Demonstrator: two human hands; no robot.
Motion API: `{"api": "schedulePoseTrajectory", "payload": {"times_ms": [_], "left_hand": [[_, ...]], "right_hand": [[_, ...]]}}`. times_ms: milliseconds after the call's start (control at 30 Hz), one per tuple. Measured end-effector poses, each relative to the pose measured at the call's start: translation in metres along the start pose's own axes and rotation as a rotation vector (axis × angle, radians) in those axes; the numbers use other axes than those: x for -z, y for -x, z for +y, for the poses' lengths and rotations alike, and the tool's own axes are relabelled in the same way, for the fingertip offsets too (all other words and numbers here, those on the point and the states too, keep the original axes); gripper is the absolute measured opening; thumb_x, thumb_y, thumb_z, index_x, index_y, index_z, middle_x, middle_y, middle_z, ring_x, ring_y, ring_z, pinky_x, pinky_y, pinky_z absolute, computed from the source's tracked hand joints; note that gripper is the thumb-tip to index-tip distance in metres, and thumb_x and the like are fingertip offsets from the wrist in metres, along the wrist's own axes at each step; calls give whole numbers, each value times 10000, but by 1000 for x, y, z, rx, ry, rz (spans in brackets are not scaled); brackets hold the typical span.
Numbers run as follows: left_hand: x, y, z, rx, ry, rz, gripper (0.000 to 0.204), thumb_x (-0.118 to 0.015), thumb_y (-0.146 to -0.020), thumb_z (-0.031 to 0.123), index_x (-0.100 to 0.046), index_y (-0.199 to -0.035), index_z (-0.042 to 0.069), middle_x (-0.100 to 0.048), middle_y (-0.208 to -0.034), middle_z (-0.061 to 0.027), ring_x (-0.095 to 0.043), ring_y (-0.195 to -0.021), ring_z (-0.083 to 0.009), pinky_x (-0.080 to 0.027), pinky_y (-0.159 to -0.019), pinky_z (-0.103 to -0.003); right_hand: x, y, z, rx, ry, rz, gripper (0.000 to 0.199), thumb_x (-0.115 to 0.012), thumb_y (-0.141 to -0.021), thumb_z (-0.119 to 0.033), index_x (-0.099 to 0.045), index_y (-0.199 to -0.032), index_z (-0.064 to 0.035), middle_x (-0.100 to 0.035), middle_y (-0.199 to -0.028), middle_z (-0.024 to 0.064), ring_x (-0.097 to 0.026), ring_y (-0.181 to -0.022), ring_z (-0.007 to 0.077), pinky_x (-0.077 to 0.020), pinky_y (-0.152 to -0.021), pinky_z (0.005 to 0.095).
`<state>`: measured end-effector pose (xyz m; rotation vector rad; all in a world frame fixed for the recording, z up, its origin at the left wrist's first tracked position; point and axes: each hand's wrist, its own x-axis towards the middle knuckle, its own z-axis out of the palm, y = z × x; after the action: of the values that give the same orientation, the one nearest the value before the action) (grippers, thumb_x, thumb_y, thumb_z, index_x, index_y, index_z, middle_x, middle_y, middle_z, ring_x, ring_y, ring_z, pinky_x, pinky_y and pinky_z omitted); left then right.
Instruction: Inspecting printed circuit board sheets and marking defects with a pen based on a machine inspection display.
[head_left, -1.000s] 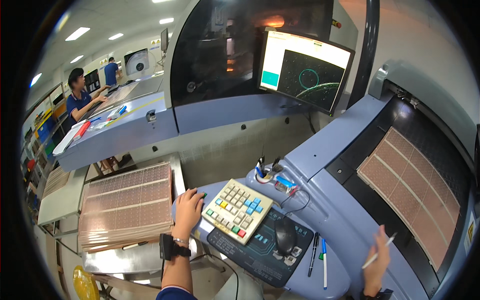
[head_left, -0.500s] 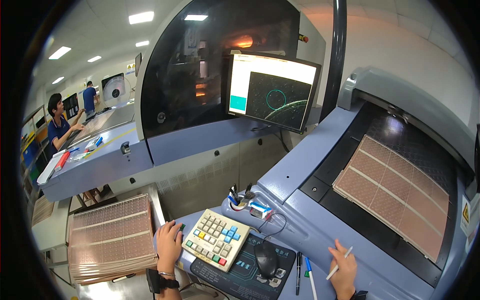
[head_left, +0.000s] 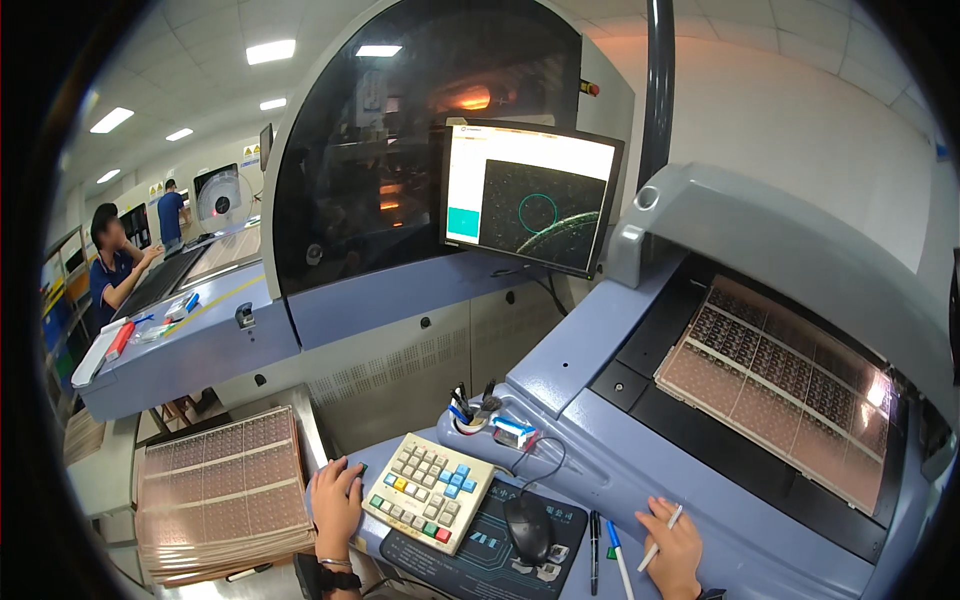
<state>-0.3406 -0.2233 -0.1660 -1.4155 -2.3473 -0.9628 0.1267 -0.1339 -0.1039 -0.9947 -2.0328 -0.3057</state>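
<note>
My left hand rests at the left edge of the console, fingers stretched out and holding nothing. Its fingertips lie close to a small green button, just left of a cream keypad with coloured keys. Between the fingers of my right hand is a slim white pen, held over the blue front of the machine. A blue-capped white pen and a black pen lie to the left of that hand. Copper-coloured panels lie on the black machine bed at right, partly under a grey hood.
A black mouse sits on a dark mat. Behind the keypad stands a pen cup. A monitor shows a green circle. Stacked copper panels lie at lower left. Two people are at far left.
The grey hood has come forward and down over the copper panels. My right hand has shifted slightly left and down with the white pen. The left hand stays by the keypad.
</note>
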Motion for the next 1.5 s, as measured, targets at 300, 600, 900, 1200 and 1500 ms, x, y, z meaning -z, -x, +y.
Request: {"api": "schedulePoseTrajectory", "payload": {"times_ms": [300,600,900,1200,1500], "left_hand": [[-1,-2,0,0,1,4,239,-620,-873,156,-710,-1093,136,-607,-1256,-104,-502,-1251,-318,-308,-1106,-486],[-2,0,-2,2,-6,6,238,-617,-874,152,-705,-1095,137,-605,-1263,-102,-498,-1258,-321,-300,-1111,-483],[0,1,-1,0,-8,34,239,-621,-867,147,-707,-1090,141,-608,-1257,-103,-502,-1257,-322,-313,-1105,-477],[0,0,0,15,0,21,248,-613,-876,149,-708,-1105,144,-603,-1274,-101,-498,-1267,-320,-304,-1117,-472],[0,0,1,27,-2,14,247,-614,-880,157,-706,-1109,149,-599,-1281,-95,-490,-1277,-312,-292,-1124,-469]], "right_hand": [[1,-2,0,-25,-4,-35,339,-625,-679,47,-715,-972,-98,-695,-1089,117,-650,-1022,315,-524,-886,403],[2,-2,-3,-34,-4,-49,311,-622,-676,65,-717,-933,-81,-697,-1087,125,-649,-1035,327,-528,-878,402],[-1,0,-4,-24,14,-42,309,-629,-661,77,-716,-919,-71,-700,-1080,127,-647,-1053,327,-524,-913,410],[-3,1,-4,-40,23,-47,297,-631,-675,84,-713,-913,-74,-700,-1090,125,-640,-1078,330,-515,-938,421],[-3,1,-4,-34,31,-39,290,-638,-675,84,-713,-906,-75,-704,-1083,124,-643,-1077,329,-513,-941,425]]}}
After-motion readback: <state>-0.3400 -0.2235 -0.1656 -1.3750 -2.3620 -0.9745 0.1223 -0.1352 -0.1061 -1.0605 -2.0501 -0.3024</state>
